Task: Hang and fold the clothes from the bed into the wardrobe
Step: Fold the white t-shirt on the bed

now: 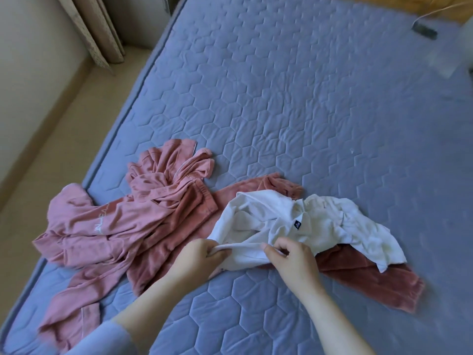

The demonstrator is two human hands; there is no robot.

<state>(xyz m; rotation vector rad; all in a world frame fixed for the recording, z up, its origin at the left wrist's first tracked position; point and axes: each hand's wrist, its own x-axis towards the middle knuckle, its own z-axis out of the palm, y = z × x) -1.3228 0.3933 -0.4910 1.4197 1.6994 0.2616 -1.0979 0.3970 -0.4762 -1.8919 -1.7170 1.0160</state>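
Bed: quilted blue-grey bed (281, 98) fills most of the view, with pale floor (51, 155) and a curtain (97, 29) past its left edge.
White top: crumpled white top (307, 221) lies near the bed's near edge, right of the middle, on top of the rose trousers (363, 275).
Left hand: left hand (197, 257) pinches the top's near hem, fingers (217, 248) curled round a gathered fold.
Right hand: right hand (294, 260) grips the same hem just beside the left one, fingers (275, 245) narrowed onto the cloth.
Other clothes: pink lettered garment (102, 226) and a bunched pink piece (166, 170) sprawl toward the left edge, one leg or sleeve trailing to the near left corner.
Progress: early, by my reading. Every garment in sight is unfolded and still on the bed, the wardrobe is not in view, and only the white top is in hand.
Left to do: spread or lift the white top, fold or hang it, then sort the pink pieces and the trousers.
Open room: the whole far half of the bed is bare quilting, enough to lay the top flat away from the pile.
Edges: pink cloth lies close to the left edge and could slip off if dragged. A small dark object (425, 30) sits at the far right corner, well apart.
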